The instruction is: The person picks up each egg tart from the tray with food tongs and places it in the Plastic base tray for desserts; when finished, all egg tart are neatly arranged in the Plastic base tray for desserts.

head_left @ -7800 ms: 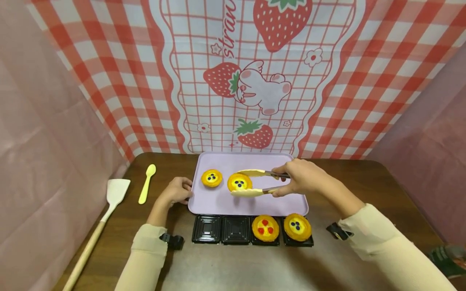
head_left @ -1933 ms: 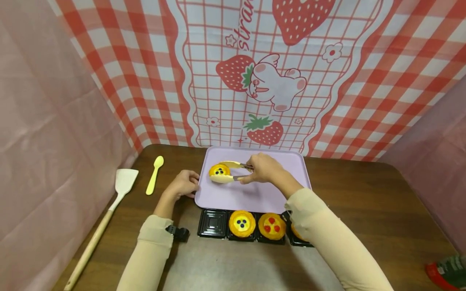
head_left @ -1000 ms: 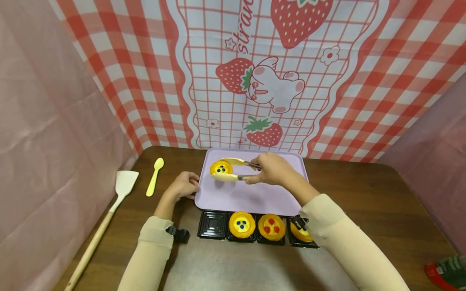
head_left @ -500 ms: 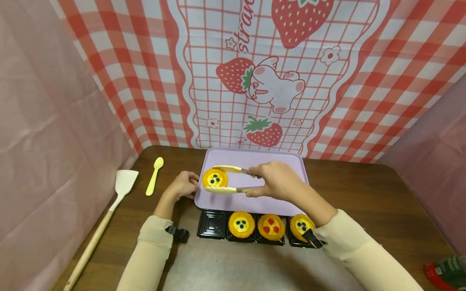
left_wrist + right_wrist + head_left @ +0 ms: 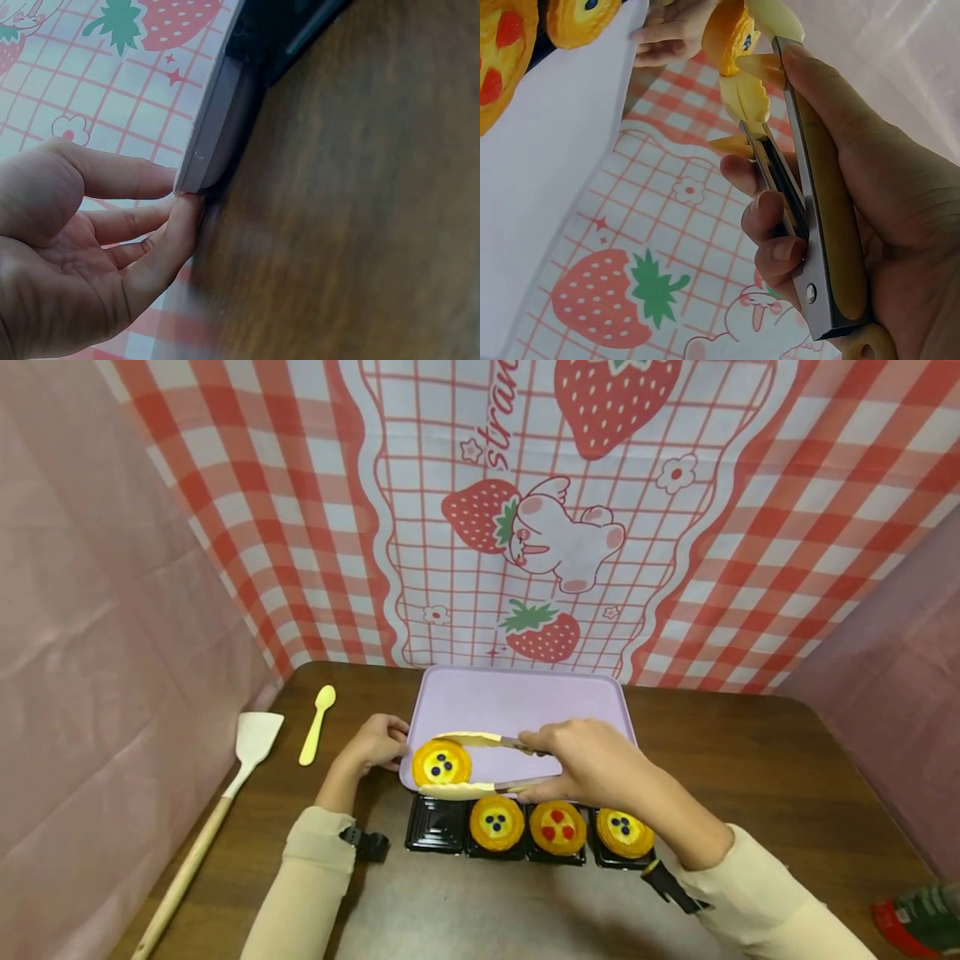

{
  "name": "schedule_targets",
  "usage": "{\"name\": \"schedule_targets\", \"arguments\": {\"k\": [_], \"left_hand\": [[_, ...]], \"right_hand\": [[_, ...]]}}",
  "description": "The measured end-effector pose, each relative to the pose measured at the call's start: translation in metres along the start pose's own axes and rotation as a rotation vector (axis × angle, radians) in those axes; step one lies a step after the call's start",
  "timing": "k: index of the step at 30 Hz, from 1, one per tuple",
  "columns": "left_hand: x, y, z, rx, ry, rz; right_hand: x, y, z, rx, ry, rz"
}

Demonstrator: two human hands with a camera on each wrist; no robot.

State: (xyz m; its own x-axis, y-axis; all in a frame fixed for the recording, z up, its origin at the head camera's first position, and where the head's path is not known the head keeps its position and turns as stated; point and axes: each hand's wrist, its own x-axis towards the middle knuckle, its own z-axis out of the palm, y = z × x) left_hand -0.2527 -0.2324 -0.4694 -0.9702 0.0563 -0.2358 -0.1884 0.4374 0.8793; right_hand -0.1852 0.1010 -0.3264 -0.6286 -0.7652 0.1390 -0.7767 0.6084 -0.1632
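Note:
My right hand (image 5: 596,764) holds a pair of tongs (image 5: 821,195), its thumb on one arm and its fingers curled round the other. Between the cream tips of the tongs is an egg tart (image 5: 442,763) with blueberry-like dots, over the front left corner of the lilac tray (image 5: 525,693). At the tray's left edge, my left hand (image 5: 377,743) pinches the rim between thumb and fingers; the left wrist view shows this hand (image 5: 82,240) close up. A black square holder (image 5: 437,823) with a bare ridged base lies just in front of the held tart.
Three more black holders, right of the bare one, bear a blue-dotted tart (image 5: 497,823), a red-topped tart (image 5: 558,827) and another blue-dotted tart (image 5: 625,832). At left lie a yellow spoon (image 5: 317,727) and a long-handled spatula (image 5: 255,739). A red-and-green container (image 5: 918,920) is at right.
Earlier, the tongs took one blue-dotted tart to the second holder. Since then they have gripped the last tart on the tray and brought it towards the front. My left hand stays at the tray's edge.

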Motion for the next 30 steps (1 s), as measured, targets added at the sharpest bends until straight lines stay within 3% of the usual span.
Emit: {"name": "schedule_targets", "arguments": {"k": [9,18,30], "left_hand": [[0.0,0.0,-0.001,0.012,0.006,-0.011],[-0.001,0.002,0.0,0.021,0.009,-0.011],[-0.001,0.002,0.0,0.022,0.007,-0.007]], "right_hand": [[-0.004,-0.008,0.003,0.02,-0.058,-0.006],[0.003,-0.011,0.018,-0.01,-0.12,-0.037],[0.015,-0.011,0.041,-0.036,-0.192,-0.012]]}}
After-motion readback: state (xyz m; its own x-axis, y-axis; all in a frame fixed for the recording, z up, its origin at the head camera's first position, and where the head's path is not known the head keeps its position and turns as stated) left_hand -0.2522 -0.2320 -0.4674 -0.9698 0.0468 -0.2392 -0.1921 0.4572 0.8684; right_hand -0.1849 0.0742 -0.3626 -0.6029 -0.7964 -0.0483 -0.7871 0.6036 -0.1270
